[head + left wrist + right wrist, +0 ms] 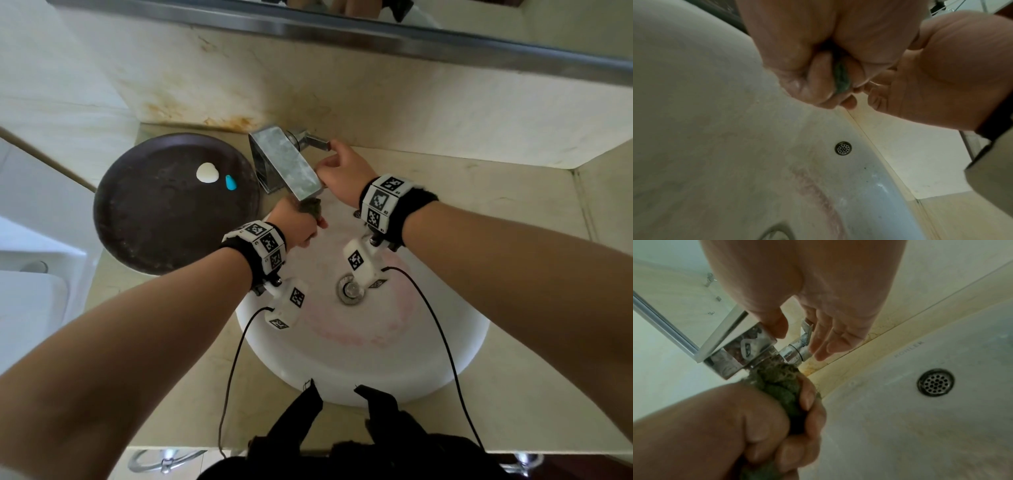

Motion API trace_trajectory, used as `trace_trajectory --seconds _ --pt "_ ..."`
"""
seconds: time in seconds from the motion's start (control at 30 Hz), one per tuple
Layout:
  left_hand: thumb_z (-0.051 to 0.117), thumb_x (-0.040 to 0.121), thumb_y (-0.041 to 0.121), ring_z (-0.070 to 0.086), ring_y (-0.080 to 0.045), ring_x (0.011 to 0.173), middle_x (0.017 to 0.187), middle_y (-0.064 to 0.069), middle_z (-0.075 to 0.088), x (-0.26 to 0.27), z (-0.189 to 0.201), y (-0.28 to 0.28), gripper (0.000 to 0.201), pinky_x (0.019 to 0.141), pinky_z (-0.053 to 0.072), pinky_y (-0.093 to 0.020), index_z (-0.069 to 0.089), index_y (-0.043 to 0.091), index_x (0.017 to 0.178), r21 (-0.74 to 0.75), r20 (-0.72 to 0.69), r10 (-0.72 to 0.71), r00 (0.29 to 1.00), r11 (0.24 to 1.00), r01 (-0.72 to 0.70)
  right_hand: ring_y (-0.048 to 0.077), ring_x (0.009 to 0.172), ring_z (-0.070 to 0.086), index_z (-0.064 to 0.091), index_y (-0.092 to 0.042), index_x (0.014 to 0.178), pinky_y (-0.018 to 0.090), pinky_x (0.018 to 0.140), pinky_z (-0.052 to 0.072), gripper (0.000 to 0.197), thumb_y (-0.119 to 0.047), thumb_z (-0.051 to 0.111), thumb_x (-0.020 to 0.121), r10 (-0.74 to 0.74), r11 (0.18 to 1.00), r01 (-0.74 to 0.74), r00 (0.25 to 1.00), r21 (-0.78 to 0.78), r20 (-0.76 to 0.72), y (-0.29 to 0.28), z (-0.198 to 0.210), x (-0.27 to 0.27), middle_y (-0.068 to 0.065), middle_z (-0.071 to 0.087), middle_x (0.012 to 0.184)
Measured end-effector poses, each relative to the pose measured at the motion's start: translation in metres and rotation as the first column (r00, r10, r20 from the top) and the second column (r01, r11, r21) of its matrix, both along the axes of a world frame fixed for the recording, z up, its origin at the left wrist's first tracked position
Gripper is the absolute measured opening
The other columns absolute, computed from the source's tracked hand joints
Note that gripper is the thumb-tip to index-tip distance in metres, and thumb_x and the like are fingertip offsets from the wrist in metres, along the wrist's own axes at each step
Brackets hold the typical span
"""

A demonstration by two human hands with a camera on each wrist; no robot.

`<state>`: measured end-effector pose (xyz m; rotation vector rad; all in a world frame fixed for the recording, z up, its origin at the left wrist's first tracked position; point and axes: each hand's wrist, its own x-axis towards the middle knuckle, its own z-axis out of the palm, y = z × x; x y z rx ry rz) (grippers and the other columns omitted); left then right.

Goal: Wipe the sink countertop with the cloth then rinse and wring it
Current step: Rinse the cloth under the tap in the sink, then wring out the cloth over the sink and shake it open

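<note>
A chrome faucet (284, 161) with a flat rectangular spout stands at the back of a white basin (428, 342). My left hand (305, 222) grips a crumpled green scouring pad (311, 207) in a fist, and the pad presses up against the underside of the spout's end. In the right wrist view the pad (781, 382) touches the faucet (742, 350). My right hand (329, 157) rests on the faucet: its thumb lies on the spout's side and its nearly straight fingers (824, 340) lie against the side lever (806, 332). No water shows.
A dark round tray (164, 233) sits left of the faucet on the beige counter, holding a white shell-shaped piece (207, 172) and a small blue piece (231, 182). The basin has a drain (351, 290), an overflow hole (936, 382) and pink stains. A mirror edge runs above.
</note>
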<state>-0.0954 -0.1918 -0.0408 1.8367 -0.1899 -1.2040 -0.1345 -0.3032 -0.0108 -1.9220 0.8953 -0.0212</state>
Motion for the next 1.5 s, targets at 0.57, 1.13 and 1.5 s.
trace_trajectory --seconds 0.57,1.13,1.5 --pt "0.052 0.078 0.014 0.057 -0.020 0.058 0.073 -0.003 0.058 0.002 0.006 0.018 0.007 0.053 0.054 -0.029 0.052 0.020 0.077 0.196 0.324 -0.364 0.873 0.929 0.314 0.015 0.087 0.060 0.025 -0.032 0.151 0.013 0.054 0.042 0.068 -0.003 0.041 0.091 0.097 0.994 -0.100 0.994 -0.052 -0.059 0.009 0.011 -0.011 0.001 0.065 0.102" --pt "0.066 0.078 0.016 0.066 -0.020 0.085 0.092 -0.001 0.068 -0.045 0.065 0.040 0.025 0.082 0.056 -0.043 0.062 0.022 0.102 0.146 0.568 -0.489 0.661 0.851 0.504 0.027 0.094 0.065 0.051 -0.018 0.125 0.042 0.078 0.060 0.045 -0.021 0.067 0.083 0.040 0.995 -0.027 0.990 0.096 -0.132 0.041 0.038 -0.109 0.011 0.062 0.112" --pt "0.055 0.083 -0.004 0.064 -0.030 0.086 0.086 -0.014 0.062 -0.087 0.074 0.038 0.016 0.077 0.059 -0.039 0.058 0.011 0.084 -0.060 0.388 -0.114 0.915 0.987 0.149 0.023 0.089 0.062 0.064 -0.024 0.095 0.036 0.073 0.056 0.023 -0.006 0.053 0.084 0.076 0.993 -0.086 0.990 -0.081 -0.122 0.018 0.049 -0.169 0.004 0.065 0.096"
